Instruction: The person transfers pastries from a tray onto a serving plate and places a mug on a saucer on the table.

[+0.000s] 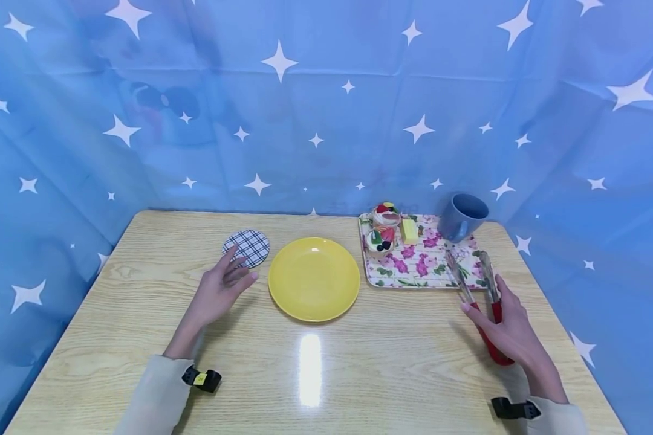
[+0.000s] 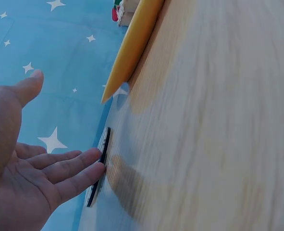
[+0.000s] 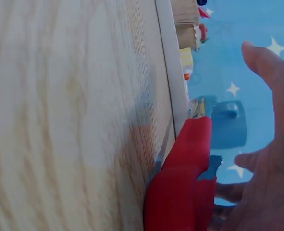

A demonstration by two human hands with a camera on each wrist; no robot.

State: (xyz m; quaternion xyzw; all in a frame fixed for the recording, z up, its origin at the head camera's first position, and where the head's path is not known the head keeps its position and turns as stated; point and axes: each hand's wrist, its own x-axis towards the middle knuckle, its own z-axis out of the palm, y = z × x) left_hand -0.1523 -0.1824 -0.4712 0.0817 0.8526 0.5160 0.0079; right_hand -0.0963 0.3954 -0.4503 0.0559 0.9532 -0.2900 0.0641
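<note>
A blue curtain scattered with white stars (image 1: pixel 315 109) hangs behind a pale wooden table (image 1: pixel 359 374), and here's the action, over on the right! The red-handled tongs (image 1: pixel 497 312) lie with their two arms spread, metal ends over the flowered tray (image 1: pixel 408 272), handles on the near side of it. The right hand (image 1: pixel 508 332) is right there, thumb on one side and fingers on the other, spread wide and not closed round anything; whether skin meets handle, I can't tell. Across on the left, the checked coaster (image 1: pixel 253 246) lies flat, and the left hand (image 1: pixel 217 293) is over its near edge, fingers loosely parted, nothing in its grasp; contact is too close to call. Between the hands sits the yellow plate (image 1: pixel 314 278), just beside the coaster. On the tray, two fruit-topped cakes (image 1: pixel 380 240) share the left end with a yellow block (image 1: pixel 409 231), and a blue mug (image 1: pixel 462 217) stands upright at the far right corner.
</note>
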